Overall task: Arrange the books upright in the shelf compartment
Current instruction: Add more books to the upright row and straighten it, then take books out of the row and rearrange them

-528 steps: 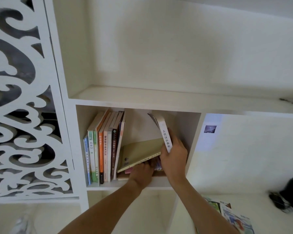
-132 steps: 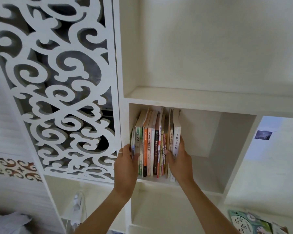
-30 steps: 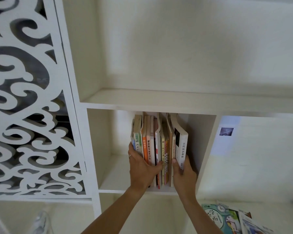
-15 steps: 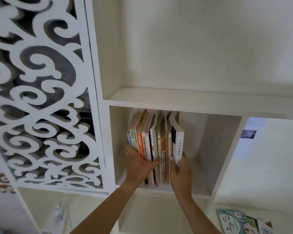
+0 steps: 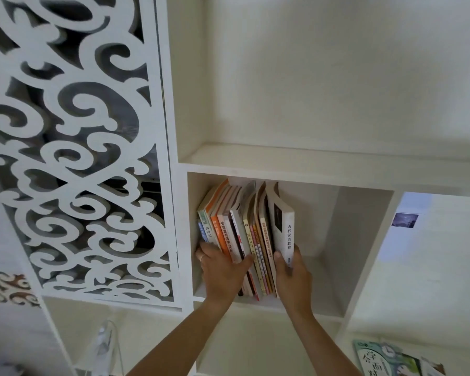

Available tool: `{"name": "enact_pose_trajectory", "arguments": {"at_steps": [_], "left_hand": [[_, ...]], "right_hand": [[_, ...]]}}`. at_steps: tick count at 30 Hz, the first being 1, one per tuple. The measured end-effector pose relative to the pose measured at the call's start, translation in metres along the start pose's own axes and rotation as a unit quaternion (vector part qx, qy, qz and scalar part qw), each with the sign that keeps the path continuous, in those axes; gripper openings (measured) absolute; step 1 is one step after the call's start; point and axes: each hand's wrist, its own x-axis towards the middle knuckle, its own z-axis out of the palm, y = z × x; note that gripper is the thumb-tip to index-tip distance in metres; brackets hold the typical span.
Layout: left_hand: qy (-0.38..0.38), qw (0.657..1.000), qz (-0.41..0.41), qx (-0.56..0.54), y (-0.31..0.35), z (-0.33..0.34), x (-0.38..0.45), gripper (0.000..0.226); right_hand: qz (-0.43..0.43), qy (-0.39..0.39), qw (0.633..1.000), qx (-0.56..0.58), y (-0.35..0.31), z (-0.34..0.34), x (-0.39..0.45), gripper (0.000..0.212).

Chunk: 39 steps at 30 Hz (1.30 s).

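Several books (image 5: 244, 234) stand upright in a row at the left side of the white shelf compartment (image 5: 350, 240), leaning a little to the left. My left hand (image 5: 220, 272) grips the left part of the row, its thumb across the spines and its fingers behind the leftmost books. My right hand (image 5: 292, 275) grips the lower end of the white book (image 5: 284, 229) at the row's right end, thumb on its left face and fingers on its right. The bottoms of the left books are hidden behind my left hand.
A white carved scroll panel (image 5: 73, 147) stands left of the compartment. The shelf above (image 5: 310, 161) is bare. Colourful magazines (image 5: 383, 359) lie at the lower right. A white object (image 5: 101, 346) sits in the lower left compartment.
Both hands have slid the row of books leftward from the compartment's right side to against its left wall. The view has swung so the shelf sits further right.
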Motion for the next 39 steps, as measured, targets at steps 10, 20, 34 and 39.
{"name": "enact_pose_trajectory", "arguments": {"at_steps": [10, 20, 34, 39], "left_hand": [[-0.055, 0.962, 0.267, 0.007, 0.057, 0.017, -0.056, 0.018], [-0.069, 0.973, 0.219, 0.011, 0.071, 0.042, -0.047, 0.024], [-0.088, 0.975, 0.2, 0.031, 0.063, 0.045, -0.046, 0.04], [-0.094, 0.978, 0.181, 0.032, 0.064, 0.039, -0.061, 0.064]], "right_hand": [[-0.036, 0.005, 0.998, -0.047, -0.002, -0.003, -0.011, 0.029], [-0.017, -0.051, 0.992, -0.118, 0.002, 0.002, -0.015, 0.042], [-0.031, -0.039, 0.99, -0.131, -0.003, -0.009, -0.015, 0.035], [-0.031, -0.018, 0.997, -0.064, 0.0, -0.01, -0.041, 0.036]]}}
